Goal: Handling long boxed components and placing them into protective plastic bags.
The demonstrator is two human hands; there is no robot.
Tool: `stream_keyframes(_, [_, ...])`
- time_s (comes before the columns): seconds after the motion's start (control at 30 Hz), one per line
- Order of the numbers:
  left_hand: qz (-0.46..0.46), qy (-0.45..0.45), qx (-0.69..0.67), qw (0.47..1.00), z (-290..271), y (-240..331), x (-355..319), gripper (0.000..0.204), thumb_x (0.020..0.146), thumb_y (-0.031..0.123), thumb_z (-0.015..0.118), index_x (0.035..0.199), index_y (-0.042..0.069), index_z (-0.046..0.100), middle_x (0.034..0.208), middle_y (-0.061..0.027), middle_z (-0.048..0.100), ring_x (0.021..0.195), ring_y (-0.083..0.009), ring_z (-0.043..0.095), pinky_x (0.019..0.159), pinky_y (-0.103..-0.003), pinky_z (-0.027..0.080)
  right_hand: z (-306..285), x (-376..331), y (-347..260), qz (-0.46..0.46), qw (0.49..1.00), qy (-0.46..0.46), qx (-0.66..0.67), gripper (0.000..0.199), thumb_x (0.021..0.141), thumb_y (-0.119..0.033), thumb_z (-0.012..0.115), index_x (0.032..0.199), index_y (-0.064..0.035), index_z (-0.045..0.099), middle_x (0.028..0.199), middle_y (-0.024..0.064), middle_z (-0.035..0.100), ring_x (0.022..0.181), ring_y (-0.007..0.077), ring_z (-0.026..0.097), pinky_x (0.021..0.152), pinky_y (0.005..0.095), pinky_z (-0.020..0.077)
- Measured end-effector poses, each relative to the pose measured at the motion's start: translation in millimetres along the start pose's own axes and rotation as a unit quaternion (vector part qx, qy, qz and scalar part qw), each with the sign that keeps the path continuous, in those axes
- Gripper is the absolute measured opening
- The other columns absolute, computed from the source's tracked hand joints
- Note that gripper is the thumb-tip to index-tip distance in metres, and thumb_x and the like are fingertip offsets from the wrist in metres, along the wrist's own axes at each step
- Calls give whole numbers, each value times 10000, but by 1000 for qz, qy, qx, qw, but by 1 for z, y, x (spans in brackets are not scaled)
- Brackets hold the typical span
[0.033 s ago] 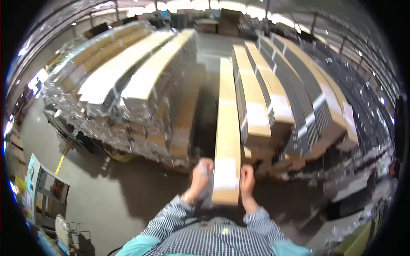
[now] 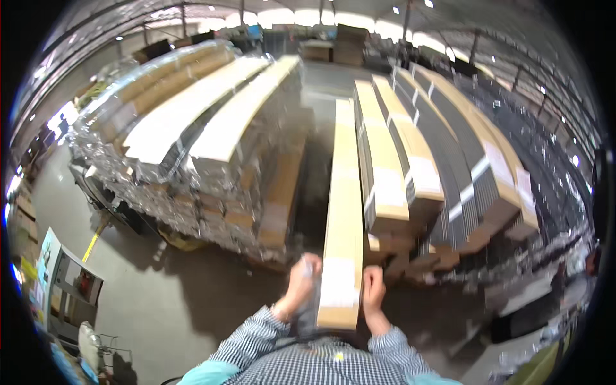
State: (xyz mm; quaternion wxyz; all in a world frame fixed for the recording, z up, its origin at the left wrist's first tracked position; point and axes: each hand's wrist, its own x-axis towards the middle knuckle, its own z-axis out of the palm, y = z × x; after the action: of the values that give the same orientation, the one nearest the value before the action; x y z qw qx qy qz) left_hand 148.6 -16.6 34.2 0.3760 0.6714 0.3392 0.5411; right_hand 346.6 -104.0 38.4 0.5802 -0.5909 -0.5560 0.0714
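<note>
Long carton (image 2: 343,218), tan and narrow, straight ahead between both hands, near end just in front of a checked apron (image 2: 308,366), length running away along the left side of a strapped row. White label (image 2: 339,282) on top, close to the near end. Striped sleeves (image 2: 250,333) with pale green lower down, reaching in from below. Left hand (image 2: 300,285) at the carton's left side, fingers curled in and grasping at that edge; exact fingertip placement lost in blur. Right hand (image 2: 373,292) opposite, at the right side, fingers clenched against the edge, thumb side up; fingertips out of sight. Grey floor (image 2: 141,289) to the left, with a light-framed stand (image 2: 72,289) near the rim and a yellow line (image 2: 94,242) a little beyond. To the right, just beside the carton, similar tan bundles (image 2: 385,186) with white labels and pale straps; past those, dark grey stacks (image 2: 449,167) bound with white bands. Across a shadowed gap on the left, a large pile wrapped in clear plastic (image 2: 173,199), topped by pale long boxes (image 2: 247,119), bright with glare. Farther back, brown stacks (image 2: 351,45) near the end of the hall, beneath bright windows (image 2: 308,17) and a beamed roof.
</note>
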Motion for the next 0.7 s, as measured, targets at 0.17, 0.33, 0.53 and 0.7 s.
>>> stream_keyframes(0.17, [-128, -101, -24, 986, -29, 3, -5, 108, 950, 159, 617, 1001, 64, 613, 901, -57, 641, 841, -171, 610, 771, -313, 487, -1, 11, -6, -1, 996, -54, -74, 49, 956, -56, 551, 984, -24, 576, 766, 163, 613, 694, 364, 619, 639, 406, 488])
stream_keyframes(0.33, [-322, -236, -417, 816, -45, 8, 2, 167, 958, 243, 654, 933, 82, 617, 767, 40, 576, 721, -89, 532, 643, -254, 444, -2, 27, -15, 354, 871, -124, 318, 212, 1009, -184, 524, 825, -82, 549, 656, -22, 523, 566, 84, 493, 497, 249, 343])
stream_keyframes(0.53, [-330, 86, -126, 932, 6, 21, -38, 346, 962, 298, 655, 737, 35, 663, 713, 24, 633, 650, -82, 553, 574, -330, 448, 45, -7, 3, 292, 923, 44, 247, 422, 1041, -261, 497, 782, 56, 601, 670, 73, 580, 629, 167, 499, 606, 362, 400])
stream_keyframes(0.7, [-250, 90, 172, 948, 44, -112, -84, 397, 865, 330, 700, 793, -61, 682, 794, -236, 696, 785, -391, 695, 709, -470, 526, 78, -81, 135, 216, 970, 11, -114, 295, 902, -132, 533, 745, 114, 569, 751, 292, 617, 685, 392, 613, 613, 488, 431])
